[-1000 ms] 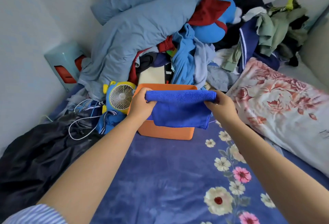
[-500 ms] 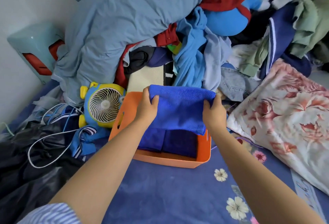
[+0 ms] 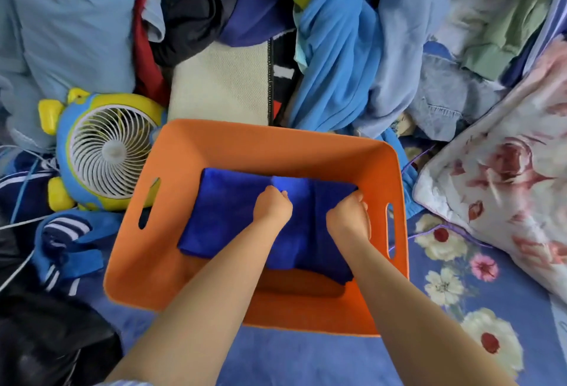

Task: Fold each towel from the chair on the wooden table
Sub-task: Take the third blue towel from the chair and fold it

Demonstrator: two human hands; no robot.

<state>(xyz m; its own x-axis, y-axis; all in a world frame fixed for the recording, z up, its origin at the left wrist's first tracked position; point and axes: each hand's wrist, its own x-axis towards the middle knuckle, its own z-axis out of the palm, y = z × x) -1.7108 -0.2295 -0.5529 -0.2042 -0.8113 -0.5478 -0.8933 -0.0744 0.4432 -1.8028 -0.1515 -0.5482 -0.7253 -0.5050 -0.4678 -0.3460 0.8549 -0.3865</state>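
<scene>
Inside the orange storage bin, both forearms reach down from the near edge to the bottom. The left hand and the right hand are each curled on the far corners of a folded blue towel, fingers tucked under its far edge; the grip looks closed on the cloth, though the fingertips are hidden. This towel lies flat on the right side of the bin, touching a second folded blue towel on the left.

The step in hand appears to be stowing a finished fold. The next move likely calls for slipping the fingers out without dragging the layers open, then fetching another towel; no chair or wooden table shows here.

Just left of the bin stands a small blue-and-yellow fan. To the right lies a floral pillow. Beyond, a heap of clothes rises.
</scene>
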